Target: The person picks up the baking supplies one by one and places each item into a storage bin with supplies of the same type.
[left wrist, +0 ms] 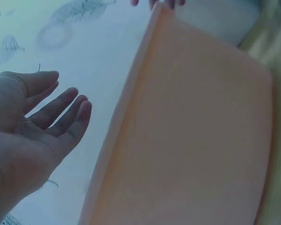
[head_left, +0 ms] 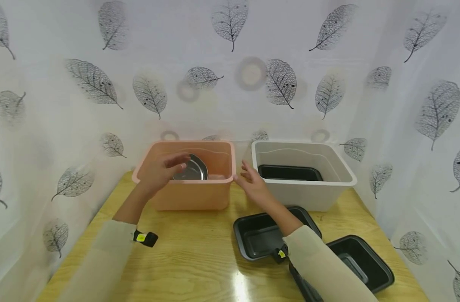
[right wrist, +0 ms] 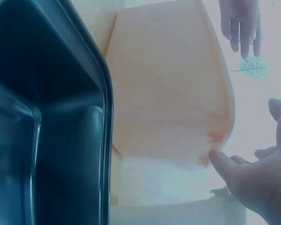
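Note:
My left hand [head_left: 163, 173] hovers over the front left of the orange plastic bin [head_left: 192, 196], its fingers loosely extended and holding nothing. Inside that bin lies a round metal bowl [head_left: 197, 168], partly hidden behind the hand. The right hand [head_left: 254, 187] is near the bin's front right corner, thumb at the rim, with relaxed fingers and an empty palm. Close beside it stands a white bin [head_left: 301, 195], which holds a dark rectangular pan [head_left: 290, 172]. In the left wrist view, the left hand [left wrist: 33, 136] appears palm up beside the bin's rim.
Below the right forearm, a black rectangular pan [head_left: 252, 240] rests on the wooden table [head_left: 184, 251]. A second black pan [head_left: 379, 266] lies farther right, and part of another dark item [head_left: 303, 287] shows under the sleeve. A leaf-patterned curtain [head_left: 215, 109] surrounds the table.

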`<state>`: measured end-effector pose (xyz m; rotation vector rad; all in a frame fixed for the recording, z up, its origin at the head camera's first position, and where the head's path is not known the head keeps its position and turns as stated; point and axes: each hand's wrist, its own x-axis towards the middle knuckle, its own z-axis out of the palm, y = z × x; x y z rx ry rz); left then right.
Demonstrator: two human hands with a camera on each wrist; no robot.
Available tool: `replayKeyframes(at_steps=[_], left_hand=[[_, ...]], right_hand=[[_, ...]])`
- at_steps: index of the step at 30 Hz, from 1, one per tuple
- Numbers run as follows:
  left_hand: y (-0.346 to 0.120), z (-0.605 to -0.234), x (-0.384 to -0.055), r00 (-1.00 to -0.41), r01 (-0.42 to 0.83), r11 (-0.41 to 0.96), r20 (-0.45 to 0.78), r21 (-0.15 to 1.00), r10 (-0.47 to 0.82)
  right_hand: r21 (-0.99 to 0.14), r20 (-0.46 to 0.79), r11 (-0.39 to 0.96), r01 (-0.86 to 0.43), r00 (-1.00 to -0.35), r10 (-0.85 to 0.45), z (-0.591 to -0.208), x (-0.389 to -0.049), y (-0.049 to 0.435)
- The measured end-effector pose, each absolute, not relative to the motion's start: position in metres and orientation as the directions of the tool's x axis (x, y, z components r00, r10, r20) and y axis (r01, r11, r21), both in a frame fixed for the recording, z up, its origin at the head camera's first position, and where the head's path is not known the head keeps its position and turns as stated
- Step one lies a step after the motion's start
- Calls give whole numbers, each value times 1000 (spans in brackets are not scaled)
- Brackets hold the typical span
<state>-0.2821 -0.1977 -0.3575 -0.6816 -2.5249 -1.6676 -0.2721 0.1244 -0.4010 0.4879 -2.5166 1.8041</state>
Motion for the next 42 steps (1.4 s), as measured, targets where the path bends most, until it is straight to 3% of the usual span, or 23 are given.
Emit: replayKeyframes(at_steps=[7,14,22,28,42], left_hand=[[-171,-378,-245,-906,389,243,322,889,273],[-149,-412,-217,-935,316,191,271,929,231],[-120,-463,-205,-964,191,160,155,968,215],[-98,-482,-201,-969,175,158,142,972,203],[-65,-513,-202,-942,120,28,105,992,318]], right_hand=[[-910,218,301,-284,-947,-237,-388,-256,154],[-879,257,360,-312,-947,-194,-378,-243,208],[-787,271,534,-310,-951,-152,-364,-223,266],[-706,283,651,-280,-953,-103,-354,-222,307],[-640,224,753,-154,-975,-9,-359,-236,398]])
